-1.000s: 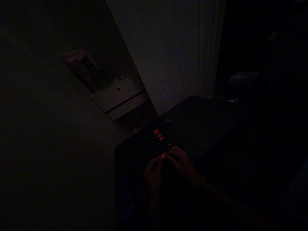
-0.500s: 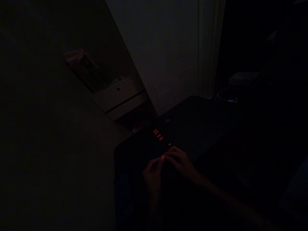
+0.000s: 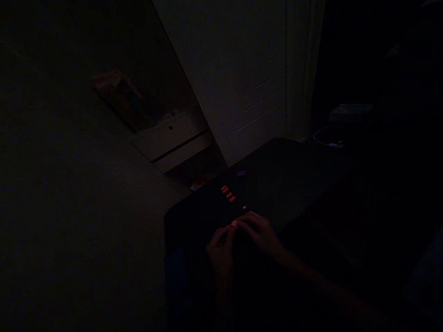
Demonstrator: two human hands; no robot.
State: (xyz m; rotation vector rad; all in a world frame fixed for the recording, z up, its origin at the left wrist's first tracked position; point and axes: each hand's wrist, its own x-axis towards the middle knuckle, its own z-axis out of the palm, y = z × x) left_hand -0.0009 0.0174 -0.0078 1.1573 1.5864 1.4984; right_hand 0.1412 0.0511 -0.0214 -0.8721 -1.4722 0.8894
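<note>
The room is very dark. My left hand [image 3: 220, 246] and my right hand [image 3: 261, 230] meet over a dark table [image 3: 294, 184], fingertips together. Between the fingertips sits a small orange piece [image 3: 234, 224], pinched from both sides. Just beyond it on the table lies a short row of several similar orange pieces [image 3: 228, 194], with one more tiny orange piece [image 3: 244, 208] close to my right fingers. A small purple piece [image 3: 241, 173] lies farther back.
A white door [image 3: 242, 78] stands behind the table. A pale drawer unit [image 3: 173, 140] sits low at the left with a colourful box [image 3: 119, 94] leaning near it. A white cable [image 3: 327, 138] lies at the table's far right. Carpeted floor fills the left.
</note>
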